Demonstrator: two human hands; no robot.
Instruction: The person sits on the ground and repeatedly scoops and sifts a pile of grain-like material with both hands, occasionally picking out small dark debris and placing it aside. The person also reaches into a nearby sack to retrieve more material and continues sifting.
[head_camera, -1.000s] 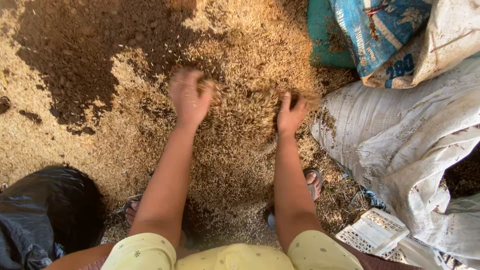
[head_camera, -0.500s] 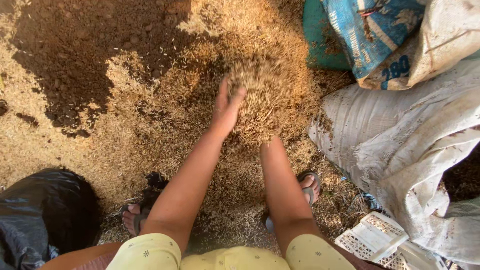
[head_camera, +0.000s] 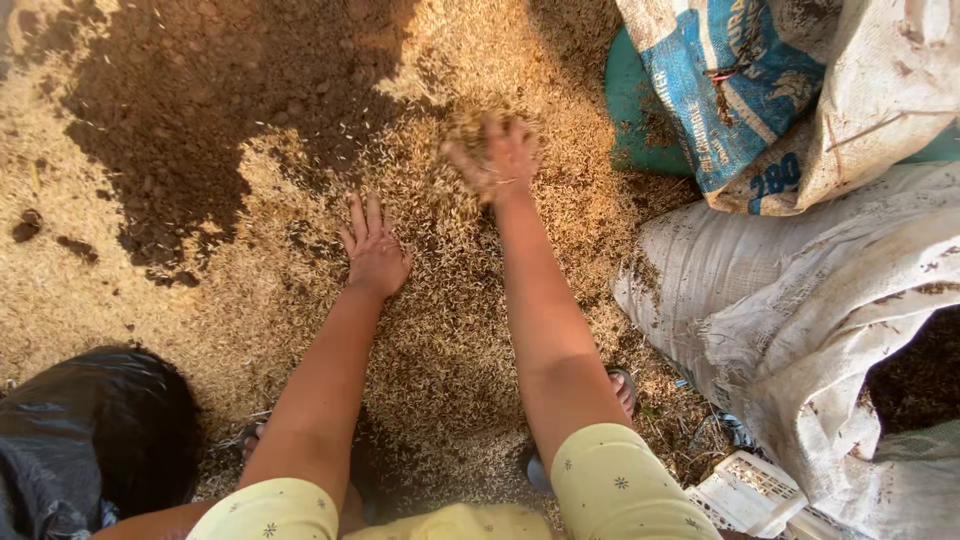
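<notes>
A heap of tan rice husk (head_camera: 300, 300) covers the ground, next to a patch of dark brown soil (head_camera: 230, 110). My left hand (head_camera: 375, 250) lies flat on the husk, palm down, fingers together and pointing away from me. Farther out, my right hand (head_camera: 500, 160) is raised a little above the heap, fingers spread, with loose husk falling from it. Both forearms are bare below yellow sleeves.
Grey-white woven sacks (head_camera: 800, 310) lie at the right, with a blue and white printed sack (head_camera: 740, 90) above them on a teal sheet (head_camera: 635, 110). A black plastic bag (head_camera: 90, 430) sits at lower left. A white slotted crate (head_camera: 750, 495) shows at lower right. My sandalled feet stand in the husk.
Both hands came together and scooped husk upward; now they have parted, the left pressed down on the heap and the right lifted, scattering husk.
</notes>
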